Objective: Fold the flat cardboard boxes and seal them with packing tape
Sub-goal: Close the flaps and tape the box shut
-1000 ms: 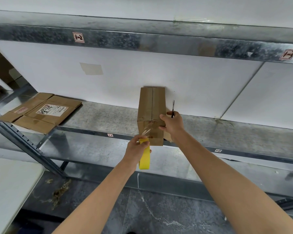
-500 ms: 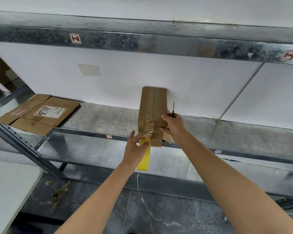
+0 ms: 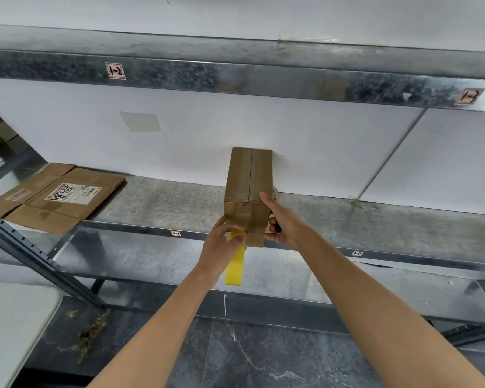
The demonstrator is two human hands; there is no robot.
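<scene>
A folded brown cardboard box (image 3: 248, 175) stands on the metal shelf (image 3: 165, 203), its top flaps closed and clear tape across its near end. My left hand (image 3: 221, 247) grips a yellow tape roll (image 3: 234, 271) and presses it against the lower front face of the box. My right hand (image 3: 286, 222) braces the box's right front corner, with the index finger straight along the top edge and the thumb on the front face. Its other fingers curl round a dark scissors handle (image 3: 276, 227); the blades are hidden.
A stack of flat cardboard boxes (image 3: 59, 200) with a white label lies on the shelf at the left. Another shelf beam (image 3: 235, 77) runs overhead. A white table corner (image 3: 11, 317) is at the lower left, and scraps (image 3: 93, 330) lie on the dark floor.
My left hand has risen with the roll to the box's front face. My right index finger has stretched up onto the top edge, and the scissors blades no longer stick up.
</scene>
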